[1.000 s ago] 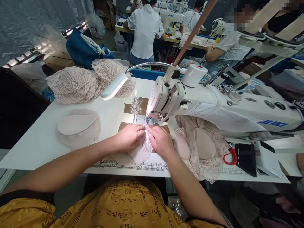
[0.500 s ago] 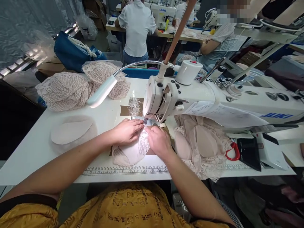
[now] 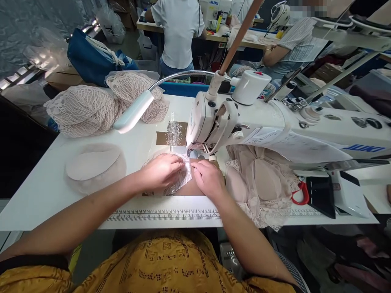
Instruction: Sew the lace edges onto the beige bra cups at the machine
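Directly before the sewing machine (image 3: 244, 122), left hand (image 3: 160, 171) and right hand (image 3: 207, 179) lie palm-down, fingers curled, pinching the lace piece (image 3: 182, 179) between them.

1. Garment factory, on the sewing line.
2. Industrial JUKI sewing machine (image 3: 275, 126) sits on a white table (image 3: 45, 191). A gooseneck lamp (image 3: 132, 112) points at the needle, and a ruler (image 3: 165, 213) is printed along the table's front edge.
3. A lace piece (image 3: 183, 177) lies at the presser foot. Around it are a lace pile (image 3: 91, 108), stacked foam cups (image 3: 94, 165) and half-sewn pieces (image 3: 259, 179), all in batch quantities.
4. Behind, other workers (image 3: 179, 32) sit at similar benches with another JUKI machine (image 3: 215, 6).
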{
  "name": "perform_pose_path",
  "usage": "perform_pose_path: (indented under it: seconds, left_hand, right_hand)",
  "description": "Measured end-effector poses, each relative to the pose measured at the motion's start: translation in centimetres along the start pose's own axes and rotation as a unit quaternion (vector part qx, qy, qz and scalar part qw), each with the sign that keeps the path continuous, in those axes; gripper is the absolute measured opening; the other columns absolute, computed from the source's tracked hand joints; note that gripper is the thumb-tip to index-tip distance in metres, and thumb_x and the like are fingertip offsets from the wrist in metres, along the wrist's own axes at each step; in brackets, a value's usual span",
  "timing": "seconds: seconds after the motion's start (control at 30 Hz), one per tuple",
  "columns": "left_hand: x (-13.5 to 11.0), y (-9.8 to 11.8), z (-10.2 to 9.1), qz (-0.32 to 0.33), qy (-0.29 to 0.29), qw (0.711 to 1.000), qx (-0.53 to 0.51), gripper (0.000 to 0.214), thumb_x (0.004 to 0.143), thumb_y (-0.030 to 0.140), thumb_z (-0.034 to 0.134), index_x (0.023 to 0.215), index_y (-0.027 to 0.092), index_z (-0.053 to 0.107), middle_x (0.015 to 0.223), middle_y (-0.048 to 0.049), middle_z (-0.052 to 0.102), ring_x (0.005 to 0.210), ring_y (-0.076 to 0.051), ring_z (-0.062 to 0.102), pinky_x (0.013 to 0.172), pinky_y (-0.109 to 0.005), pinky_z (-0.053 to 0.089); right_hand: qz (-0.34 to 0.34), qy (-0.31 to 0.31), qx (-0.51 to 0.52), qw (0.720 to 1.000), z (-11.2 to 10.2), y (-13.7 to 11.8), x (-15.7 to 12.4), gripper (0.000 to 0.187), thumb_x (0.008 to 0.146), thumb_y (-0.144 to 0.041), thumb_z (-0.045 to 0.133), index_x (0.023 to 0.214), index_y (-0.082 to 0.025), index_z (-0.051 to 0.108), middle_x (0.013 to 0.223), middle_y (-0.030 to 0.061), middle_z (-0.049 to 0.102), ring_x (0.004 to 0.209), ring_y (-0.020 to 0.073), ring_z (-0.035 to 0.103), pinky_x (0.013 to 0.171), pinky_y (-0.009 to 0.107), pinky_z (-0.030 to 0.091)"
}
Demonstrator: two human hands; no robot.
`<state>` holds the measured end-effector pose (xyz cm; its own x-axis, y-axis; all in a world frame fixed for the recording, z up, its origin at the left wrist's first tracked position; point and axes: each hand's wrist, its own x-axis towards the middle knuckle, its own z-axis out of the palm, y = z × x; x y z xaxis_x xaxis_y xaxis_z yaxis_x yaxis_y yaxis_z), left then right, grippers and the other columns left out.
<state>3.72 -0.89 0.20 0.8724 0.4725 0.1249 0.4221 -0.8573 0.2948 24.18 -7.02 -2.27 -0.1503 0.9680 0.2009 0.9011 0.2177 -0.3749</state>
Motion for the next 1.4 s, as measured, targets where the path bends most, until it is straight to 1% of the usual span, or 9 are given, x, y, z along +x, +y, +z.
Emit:
perform_pose_path:
  seconds: [0.17,0.3,0.4,0.53,0.63,0.77,0.87,1.0,1.4]
  left_hand:
    - [-0.4,1.3,0.9,-0.043,0.016,0.999,0.028,0.026,0.094,0.022,0.042,0.082,0.015,0.064,0.084,-0.0086,0.063,0.080,-0.022,0.056,0.073,-0.036,0.044]
    - [-0.6,0.8,0.9,-0.064,0.040,0.996,-0.056,0.022,0.093,0.022,0.042,0.080,0.015,0.058,0.078,-0.0062,0.060,0.074,-0.019,0.054,0.069,-0.032,0.043]
    - [-0.8,0.5,0.5,-0.085,0.032,0.990,-0.106,0.020,0.093,0.023,0.041,0.080,0.015,0.055,0.078,-0.0055,0.058,0.073,-0.018,0.053,0.067,-0.031,0.042]
    - [-0.9,0.4,0.5,-0.065,0.035,0.991,-0.111,0.019,0.092,0.022,0.042,0.084,0.014,0.057,0.081,-0.0064,0.059,0.076,-0.019,0.053,0.070,-0.032,0.043]
    - [-1.0,0.2,0.9,0.007,0.029,0.997,-0.069,0.021,0.093,0.022,0.044,0.093,0.013,0.064,0.089,-0.0089,0.062,0.083,-0.021,0.054,0.075,-0.034,0.042]
    - [-1.2,0.1,1.6,0.079,0.013,0.997,-0.002,0.026,0.096,0.023,0.046,0.110,0.020,0.068,0.092,-0.0076,0.063,0.084,-0.021,0.053,0.075,-0.035,0.038]
    - [-1.3,0.2,1.9,0.085,0.014,0.996,0.030,0.028,0.097,0.024,0.047,0.118,0.023,0.066,0.093,-0.0076,0.062,0.085,-0.021,0.051,0.076,-0.035,0.036]
    - [-1.4,0.4,2.2,0.088,0.012,0.995,0.055,0.031,0.097,0.023,0.048,0.124,0.022,0.064,0.090,-0.0076,0.060,0.083,-0.021,0.049,0.076,-0.035,0.034]
    - [-1.3,1.1,2.5,0.083,0.017,0.992,0.091,0.032,0.096,0.019,0.046,0.122,0.021,0.064,0.086,-0.0078,0.059,0.080,-0.021,0.048,0.072,-0.033,0.031]
  right_hand:
    - [0.010,-0.020,0.029,0.999,-0.8,0.0,0.0,0.031,0.088,-0.011,0.045,0.101,-0.021,0.072,0.099,0.0041,0.072,0.095,0.0184,0.063,0.082,0.028,0.046]
    - [0.016,-0.077,0.023,0.997,-2.9,-0.3,-0.4,0.029,0.090,-0.015,0.046,0.105,-0.020,0.070,0.105,0.0048,0.070,0.095,0.0187,0.062,0.078,0.029,0.045]
    - [-0.022,-0.140,0.021,0.990,-4.2,-0.9,-0.9,0.030,0.092,-0.015,0.044,0.112,-0.019,0.067,0.106,0.0061,0.068,0.094,0.0189,0.060,0.077,0.029,0.044]
    - [-0.091,-0.196,-0.037,0.976,-3.8,-1.9,-2.2,0.034,0.091,-0.010,0.043,0.116,-0.018,0.064,0.095,0.0067,0.065,0.087,0.0196,0.056,0.072,0.029,0.041]
    - [-0.102,-0.159,-0.099,0.977,-2.4,-2.1,-3.5,0.034,0.088,-0.007,0.045,0.113,-0.017,0.066,0.091,0.0071,0.062,0.082,0.0204,0.051,0.070,0.031,0.038]
    - [-0.107,-0.072,-0.088,0.988,-1.0,-1.8,-5.0,0.034,0.090,-0.009,0.043,0.115,-0.017,0.065,0.091,0.0065,0.062,0.080,0.0200,0.047,0.073,0.031,0.037]
    - [-0.110,-0.037,-0.071,0.991,-0.6,-1.5,-5.5,0.034,0.090,-0.008,0.043,0.116,-0.016,0.065,0.092,0.0067,0.062,0.081,0.0199,0.045,0.073,0.031,0.036]
    - [-0.111,-0.031,-0.054,0.992,-0.4,-1.4,-5.6,0.036,0.089,-0.007,0.044,0.117,-0.016,0.065,0.092,0.0068,0.062,0.081,0.0200,0.045,0.073,0.030,0.036]
    - [-0.111,-0.005,0.000,0.994,-0.2,-0.9,-5.6,0.036,0.086,-0.003,0.046,0.113,-0.017,0.066,0.092,0.0069,0.063,0.083,0.0197,0.048,0.074,0.031,0.040]
